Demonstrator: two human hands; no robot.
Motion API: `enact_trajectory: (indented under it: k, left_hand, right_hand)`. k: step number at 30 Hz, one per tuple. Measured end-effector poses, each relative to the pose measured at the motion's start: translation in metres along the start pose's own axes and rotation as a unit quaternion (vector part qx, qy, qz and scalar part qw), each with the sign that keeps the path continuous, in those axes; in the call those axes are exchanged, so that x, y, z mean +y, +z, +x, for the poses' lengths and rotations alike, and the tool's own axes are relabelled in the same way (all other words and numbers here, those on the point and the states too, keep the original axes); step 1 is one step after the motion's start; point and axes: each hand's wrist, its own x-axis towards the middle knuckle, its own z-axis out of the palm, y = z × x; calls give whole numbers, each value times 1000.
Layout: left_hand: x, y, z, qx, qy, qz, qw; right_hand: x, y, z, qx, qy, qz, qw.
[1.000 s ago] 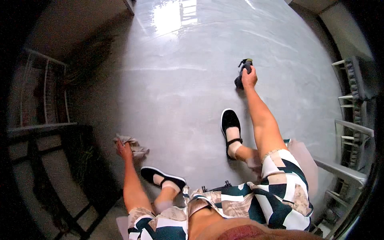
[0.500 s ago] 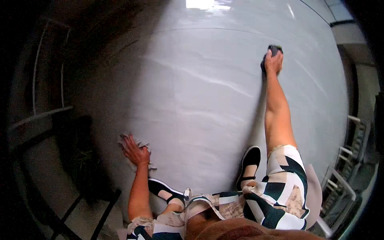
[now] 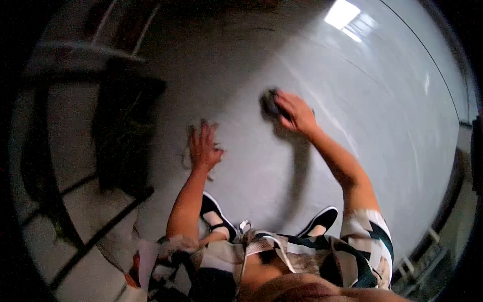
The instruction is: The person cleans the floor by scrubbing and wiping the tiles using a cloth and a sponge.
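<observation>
head view shows the person bent over a glossy grey floor [image 3: 241, 181], both bare hands reached out ahead of the black shoes [image 3: 322, 220]. the right hand [image 3: 298, 114] is closed around a dark object [image 3: 269, 104], fingers over its top and thumb low along its near side; a grip like that likely keeps it from slipping or rolling. motion blur hides what the object is, and whether its underside meets the floor i cannot tell. it sits at the far end of the reach, beyond the left hand and to that hand's right, near the border between the shaded and the bright floor.

the left hand [image 3: 204, 147] is not clenched: its fingers are spread and straight, palm down over a pale crumpled rag [image 3: 186, 159], only scraps of which show around the hand. spread fingers probably share the pressure across the cloth instead of bunching it, though how firmly they press is unclear. the shoes stand apart, presumably for balance, since the arms reach so far forward. to the left, a dark leafy mass [image 3: 128, 126] stands close enough to limit room on that side.
</observation>
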Motion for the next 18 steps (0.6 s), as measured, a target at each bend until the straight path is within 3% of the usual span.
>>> enact_trajectory:
  k: [2, 6, 8, 11, 14, 16, 18]
  left_hand:
    - [-10, 0, 10, 20, 13, -26, 999]
    - [-31, 74, 43, 124, -14, -14, 992]
    - [-39, 84, 71, 189, -23, 1, 982]
    - [-62, 84, 132, 201, -37, 38, 978]
    - [-57, 10, 161, 128, -47, 15, 991]
    - [-67, 24, 198, 149, -44, 161, 975]
    - [-75, 42, 211, 173, -46, 223, 958]
  right_hand:
    - [-50, 19, -63, -67, 24, 30, 997]
    - [-123, 59, -207, -144, 85, 12, 986]
    - [-146, 73, -253, -139, 90, 12, 986]
    - [-153, 71, -251, -147, 113, -8, 983]
    - [-159, 61, -246, -161, 111, -17, 981]
    - [-167, 56, -246, -162, 116, -13, 980]
    - [-172, 51, -242, -175, 122, -8, 977]
